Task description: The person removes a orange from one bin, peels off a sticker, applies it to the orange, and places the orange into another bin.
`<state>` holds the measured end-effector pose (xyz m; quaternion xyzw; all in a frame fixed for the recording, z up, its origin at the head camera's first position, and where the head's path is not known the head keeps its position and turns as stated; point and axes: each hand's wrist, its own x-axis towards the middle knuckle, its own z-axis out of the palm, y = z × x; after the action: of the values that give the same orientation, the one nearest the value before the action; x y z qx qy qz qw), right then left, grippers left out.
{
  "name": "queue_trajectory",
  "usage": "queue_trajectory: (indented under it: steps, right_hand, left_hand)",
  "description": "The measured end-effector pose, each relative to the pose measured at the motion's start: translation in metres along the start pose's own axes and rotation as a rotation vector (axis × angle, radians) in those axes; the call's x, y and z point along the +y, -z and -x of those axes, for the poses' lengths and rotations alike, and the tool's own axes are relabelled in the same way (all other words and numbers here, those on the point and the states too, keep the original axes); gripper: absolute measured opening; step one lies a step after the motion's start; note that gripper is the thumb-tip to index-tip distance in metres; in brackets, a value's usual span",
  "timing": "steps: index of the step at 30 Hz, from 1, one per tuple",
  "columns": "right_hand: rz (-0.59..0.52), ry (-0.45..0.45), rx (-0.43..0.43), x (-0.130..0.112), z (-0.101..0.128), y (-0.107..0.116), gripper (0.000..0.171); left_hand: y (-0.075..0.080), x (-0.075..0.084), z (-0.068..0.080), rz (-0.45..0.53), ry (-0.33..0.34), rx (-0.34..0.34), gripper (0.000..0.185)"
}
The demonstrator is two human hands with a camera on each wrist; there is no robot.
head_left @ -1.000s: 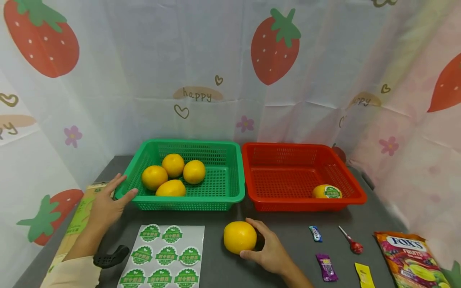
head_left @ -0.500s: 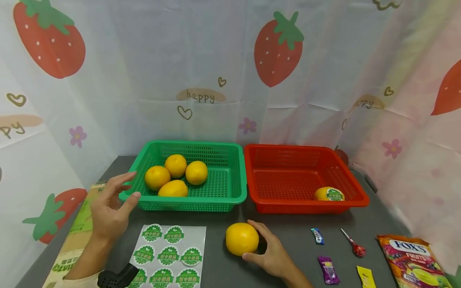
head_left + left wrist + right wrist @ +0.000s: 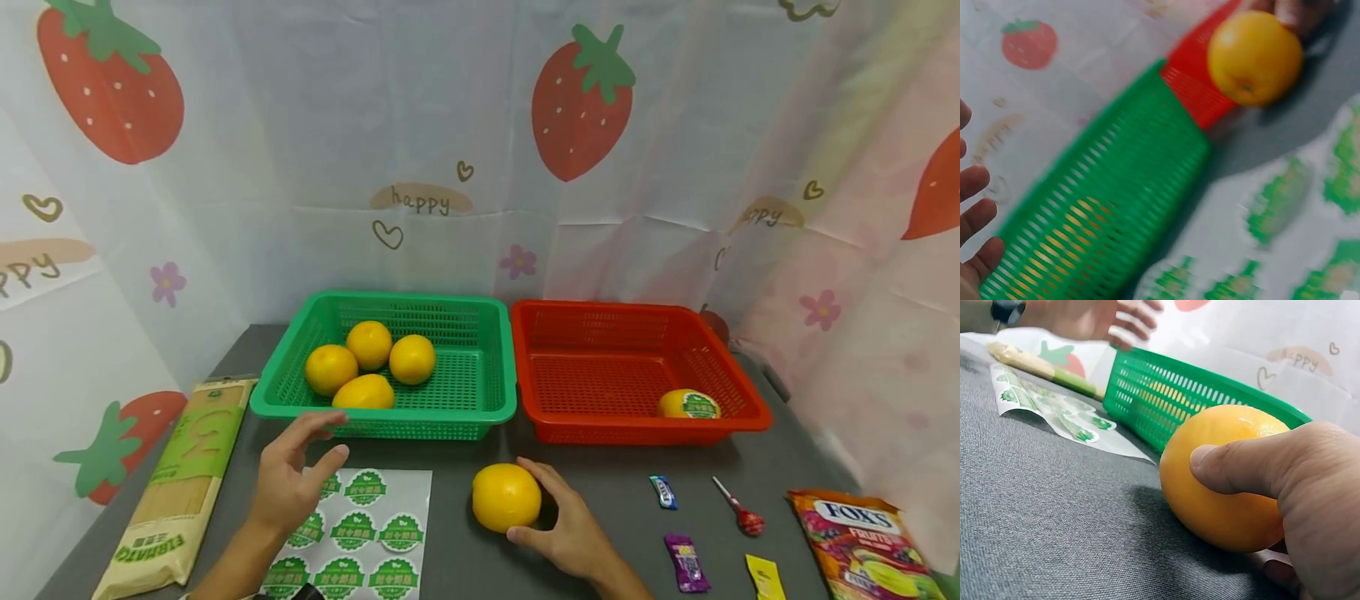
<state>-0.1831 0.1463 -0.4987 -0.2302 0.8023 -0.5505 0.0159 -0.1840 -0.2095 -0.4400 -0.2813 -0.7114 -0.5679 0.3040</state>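
My right hand (image 3: 564,518) grips a yellow orange (image 3: 506,497) on the dark table, thumb and fingers curled round it; the right wrist view shows the orange (image 3: 1225,478) under my thumb. My left hand (image 3: 292,475) hovers open, fingers spread, above the top left corner of a sheet of round green stickers (image 3: 360,533). Just behind it stands a green basket (image 3: 491,400) with several oranges (image 3: 367,367). A red basket (image 3: 570,429) to the right holds one orange with a green sticker (image 3: 688,404). In the left wrist view the orange (image 3: 1254,56) and green basket (image 3: 1104,225) appear blurred.
A long pasta packet (image 3: 180,483) lies at the table's left edge. Wrapped candies (image 3: 660,492), a red lollipop (image 3: 738,512) and a Fox's candy bag (image 3: 862,542) lie at the right. A strawberry-print curtain (image 3: 450,150) closes off the back and sides.
My left hand has left the green basket's corner and moved right and toward me, now above the sticker sheet. My right hand keeps hold of the orange in place.
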Motion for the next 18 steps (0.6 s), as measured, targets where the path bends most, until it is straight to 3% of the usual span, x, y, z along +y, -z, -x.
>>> queue_trajectory:
  steps: [3, 11, 14, 18]
  right_hand:
    - [0.012, 0.005, -0.001, 0.001, 0.001, 0.002, 0.082]
    - [0.019, -0.016, 0.001, 0.001, 0.002, 0.001, 0.083]
    - [0.025, -0.023, -0.002, 0.0, 0.003, 0.001, 0.083]
    - [0.022, -0.019, -0.004, 0.0, 0.002, 0.002, 0.082]
  left_hand:
    - [-0.007, -0.012, 0.01, -0.078, 0.075, -0.021, 0.039]
    - [-0.011, -0.04, 0.03, -0.257, 0.249, 0.011, 0.031]
    - [-0.01, -0.049, 0.034, -0.353, 0.292, -0.014, 0.03]
    - [-0.011, -0.056, 0.038, -0.412, 0.343, -0.098, 0.025]
